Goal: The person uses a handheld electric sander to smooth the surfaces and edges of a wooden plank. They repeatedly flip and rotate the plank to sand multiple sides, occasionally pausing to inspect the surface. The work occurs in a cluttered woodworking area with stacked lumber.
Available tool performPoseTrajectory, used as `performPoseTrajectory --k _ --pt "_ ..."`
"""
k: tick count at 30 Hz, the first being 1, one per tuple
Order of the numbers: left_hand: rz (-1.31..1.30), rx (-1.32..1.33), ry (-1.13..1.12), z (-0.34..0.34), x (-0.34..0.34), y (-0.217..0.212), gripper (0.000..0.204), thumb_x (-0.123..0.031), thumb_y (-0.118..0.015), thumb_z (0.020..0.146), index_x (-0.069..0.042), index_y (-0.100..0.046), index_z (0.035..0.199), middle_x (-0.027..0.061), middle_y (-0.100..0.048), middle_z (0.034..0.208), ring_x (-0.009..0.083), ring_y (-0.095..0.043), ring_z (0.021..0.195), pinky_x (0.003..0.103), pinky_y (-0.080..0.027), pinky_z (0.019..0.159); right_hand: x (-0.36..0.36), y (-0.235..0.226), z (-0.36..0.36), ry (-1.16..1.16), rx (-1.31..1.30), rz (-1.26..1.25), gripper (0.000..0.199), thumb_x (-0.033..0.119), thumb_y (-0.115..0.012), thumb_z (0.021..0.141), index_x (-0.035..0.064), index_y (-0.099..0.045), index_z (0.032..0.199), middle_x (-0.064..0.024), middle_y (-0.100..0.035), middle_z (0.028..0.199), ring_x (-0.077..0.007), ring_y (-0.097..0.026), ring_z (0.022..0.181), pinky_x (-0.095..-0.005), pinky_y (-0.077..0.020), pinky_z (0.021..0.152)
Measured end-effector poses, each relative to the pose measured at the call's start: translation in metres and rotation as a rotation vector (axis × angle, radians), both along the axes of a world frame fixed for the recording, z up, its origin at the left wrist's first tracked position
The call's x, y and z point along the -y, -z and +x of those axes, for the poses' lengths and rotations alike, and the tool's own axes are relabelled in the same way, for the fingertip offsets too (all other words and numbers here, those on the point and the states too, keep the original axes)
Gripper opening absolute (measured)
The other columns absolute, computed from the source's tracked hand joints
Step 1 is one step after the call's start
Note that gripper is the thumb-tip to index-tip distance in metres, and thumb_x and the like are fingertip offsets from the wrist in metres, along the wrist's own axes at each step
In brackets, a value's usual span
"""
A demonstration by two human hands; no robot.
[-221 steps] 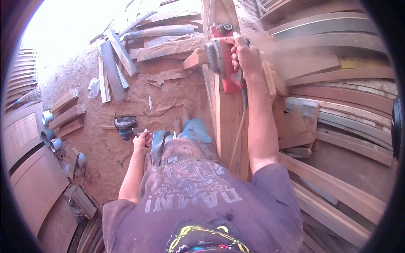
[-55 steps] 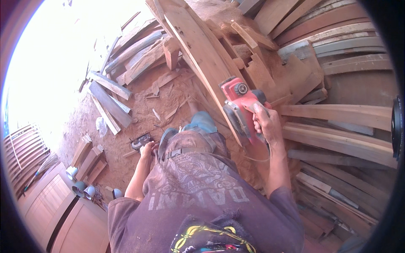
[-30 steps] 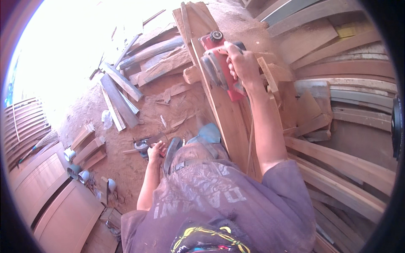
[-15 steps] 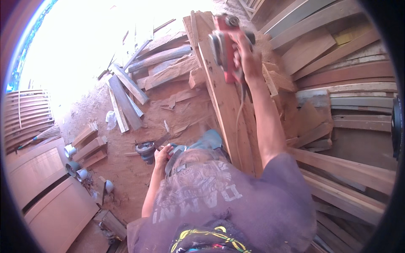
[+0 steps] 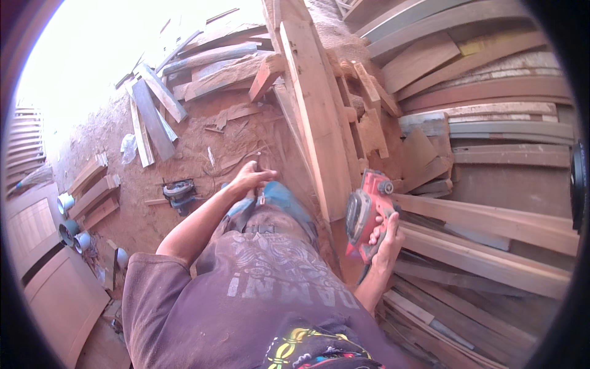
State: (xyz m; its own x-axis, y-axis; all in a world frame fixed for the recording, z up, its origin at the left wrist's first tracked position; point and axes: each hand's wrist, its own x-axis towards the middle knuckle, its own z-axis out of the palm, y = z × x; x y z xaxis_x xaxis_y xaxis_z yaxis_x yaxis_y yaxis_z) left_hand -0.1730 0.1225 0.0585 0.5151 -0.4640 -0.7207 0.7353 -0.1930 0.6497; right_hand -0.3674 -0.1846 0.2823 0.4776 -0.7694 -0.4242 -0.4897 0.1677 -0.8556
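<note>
My right hand [image 5: 387, 240] is closed round the handle of a red electric planer [image 5: 369, 209], held tilted at my right side with its dark sole turned left. The tool is off the wood, beside the near end of a long thick timber beam [image 5: 310, 117]. In front of my waist, left of that beam, my left hand [image 5: 249, 178] has its fingers curled together. A small dark bit shows by its fingertips, too small to name. A blue and black power tool [image 5: 179, 195] sits on the dusty ground to the left of this hand.
Stacked boards [image 5: 491, 230] fill the right side. Loose offcuts [image 5: 153, 117] lie ahead on the left, near a crumpled clear plastic bag [image 5: 128, 149]. Wooden panels [image 5: 67, 301] and several small pots [image 5: 69, 232] stand at the far left. Wood blocks [image 5: 369, 123] lie right of the beam.
My right hand has drawn the planer back from the far part of the beam to my right side, off the wood. My left hand has moved forward and right, across my waist.
</note>
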Motion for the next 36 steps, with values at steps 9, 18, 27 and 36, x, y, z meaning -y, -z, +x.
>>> performPoseTrajectory --k 9,18,27,36 --pt "-0.124 -0.123 0.172 -0.075 0.124 -0.033 0.082 -0.056 -0.087 0.086 -0.001 -0.060 0.141 0.0125 -0.070 0.117 0.0170 -0.067 0.097 0.035 -0.057 0.080 0.011 0.010 -0.093 0.059 -0.037 0.117 0.054 0.050 -0.065 0.107 -0.0034 -0.066 0.102 -0.0016 -0.055 0.070 -0.0084 -0.049 0.053 -0.0252 -0.0395 0.047" --pt "0.024 -0.155 -0.092 -0.109 0.101 -0.050 0.055 -0.048 -0.084 0.091 -0.007 -0.065 0.122 0.0048 -0.070 0.109 0.0125 -0.068 0.089 0.031 -0.052 0.065 0.040 0.026 -0.130 -0.251 -0.172 0.125 0.049 0.046 -0.067 0.107 -0.0027 -0.070 0.101 0.0027 -0.055 0.064 -0.0070 -0.049 0.052 -0.0262 -0.0385 0.047" --pt "-0.063 -0.021 -0.335 -0.136 0.122 -0.073 0.052 -0.045 -0.084 0.092 -0.002 -0.064 0.114 0.0059 -0.067 0.098 0.0170 -0.068 0.085 0.038 -0.061 0.083 0.059 0.054 -0.132 -0.327 -0.108 0.158 0.045 0.043 -0.072 0.103 -0.0007 -0.072 0.095 0.0030 -0.056 0.061 -0.0061 -0.051 0.049 -0.0267 -0.0380 0.044" --pt "-0.495 0.567 -0.436 -0.086 0.111 -0.255 0.045 -0.033 -0.082 0.095 -0.002 -0.058 0.118 0.0121 -0.071 0.105 0.0189 -0.072 0.092 0.036 -0.060 0.086 0.059 0.063 -0.131 -0.376 -0.029 0.168 0.049 0.045 -0.069 0.104 -0.0032 -0.070 0.100 -0.0006 -0.058 0.063 -0.0097 -0.052 0.047 -0.0271 -0.0390 0.043"
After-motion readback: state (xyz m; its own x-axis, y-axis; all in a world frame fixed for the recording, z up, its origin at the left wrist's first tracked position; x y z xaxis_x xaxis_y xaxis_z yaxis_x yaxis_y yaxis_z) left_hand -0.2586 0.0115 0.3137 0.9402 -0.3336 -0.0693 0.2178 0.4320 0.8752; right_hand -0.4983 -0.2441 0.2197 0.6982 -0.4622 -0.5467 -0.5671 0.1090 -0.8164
